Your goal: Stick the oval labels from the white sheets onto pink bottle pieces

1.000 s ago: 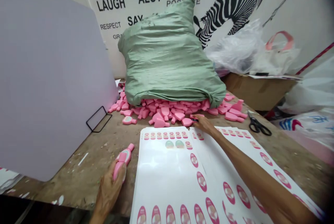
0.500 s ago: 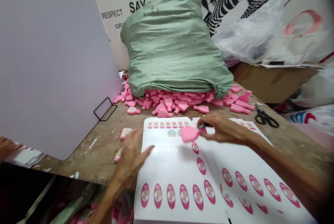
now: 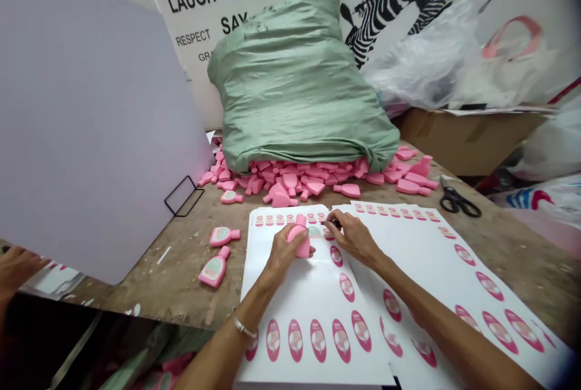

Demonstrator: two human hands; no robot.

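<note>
My left hand (image 3: 284, 252) is closed round a pink bottle-shaped piece (image 3: 299, 240), held upright above the white sticker sheet (image 3: 290, 287). Just to its right, my right hand (image 3: 351, 232) pinches a small dark tool (image 3: 334, 223) over the top part of the sheet, near a pale green sticker (image 3: 314, 231). Pink oval stickers run along the bottom and right side of the sheet. Left of it, two pink pieces with green labels (image 3: 213, 267) lie on the table.
Many pink pieces (image 3: 290, 181) spill from under a green sack (image 3: 299, 87). Black scissors (image 3: 458, 201) lie at the right, a wire stand (image 3: 184, 196) and large pale panel (image 3: 100, 105) at the left. Another person's hand (image 3: 18, 269) shows at the left edge.
The pink piece has passed from my right hand to my left hand, which has moved right over the sheet. My right hand keeps the dark tool, now close to the stickers.
</note>
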